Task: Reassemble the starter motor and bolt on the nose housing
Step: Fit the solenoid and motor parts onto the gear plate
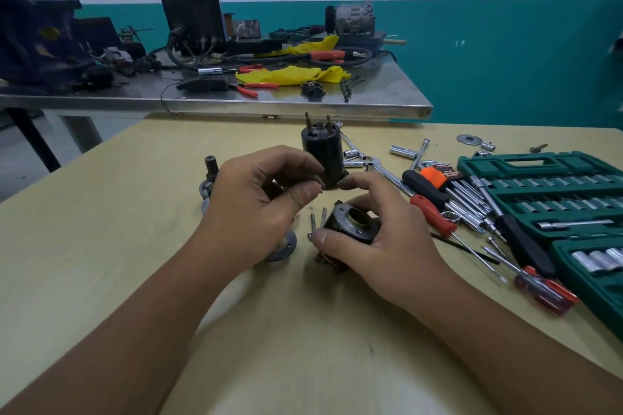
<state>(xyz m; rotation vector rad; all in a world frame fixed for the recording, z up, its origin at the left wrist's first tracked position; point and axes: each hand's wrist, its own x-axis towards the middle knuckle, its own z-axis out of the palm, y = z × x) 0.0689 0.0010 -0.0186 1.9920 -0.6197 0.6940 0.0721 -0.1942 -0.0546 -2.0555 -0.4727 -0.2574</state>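
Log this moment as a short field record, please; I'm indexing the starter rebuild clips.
left hand: raised over the table, fingers curled, pinching something small and dark; what it is cannot be told
right hand: grips the round housing, its open bore facing up
bolts: two long ones beside the housing, by the right thumb
black cylinder: upright behind the hands, two studs on top
flange: partly hidden under the left hand
socket set: green case open at right
screwdrivers: loose between hands and case
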